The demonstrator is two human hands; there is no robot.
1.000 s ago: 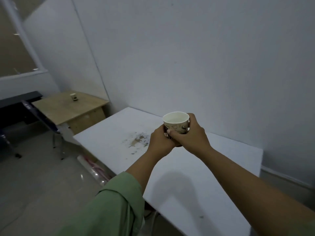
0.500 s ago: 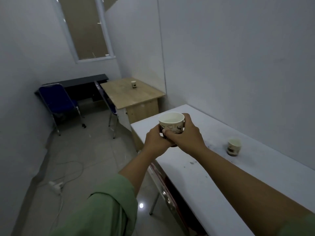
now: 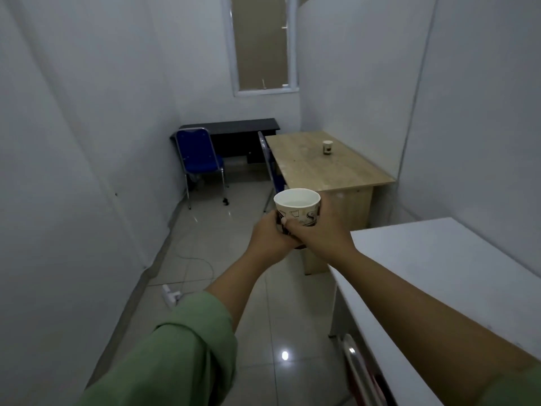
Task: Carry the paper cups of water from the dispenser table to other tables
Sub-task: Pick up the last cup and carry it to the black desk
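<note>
I hold a patterned paper cup (image 3: 297, 205) with water in it, upright, at chest height over the tiled floor. My left hand (image 3: 268, 237) wraps its lower left side and my right hand (image 3: 323, 232) clasps it from the right; their fingers overlap on the cup's front and hide its base. A second paper cup (image 3: 327, 147) stands on the wooden desk (image 3: 310, 168) ahead. The white table (image 3: 445, 276) runs along the right wall beside my right forearm.
A black desk (image 3: 231, 127) stands under the window at the far end, with a blue chair (image 3: 199, 159) before it. Another chair (image 3: 270, 168) is tucked at the wooden desk's left edge. A power strip (image 3: 171, 295) and cable lie on the floor by the left wall.
My view has swung left, from the white table toward the far end of the room. The cup stays in both hands. The cup on the white table has left the view.
</note>
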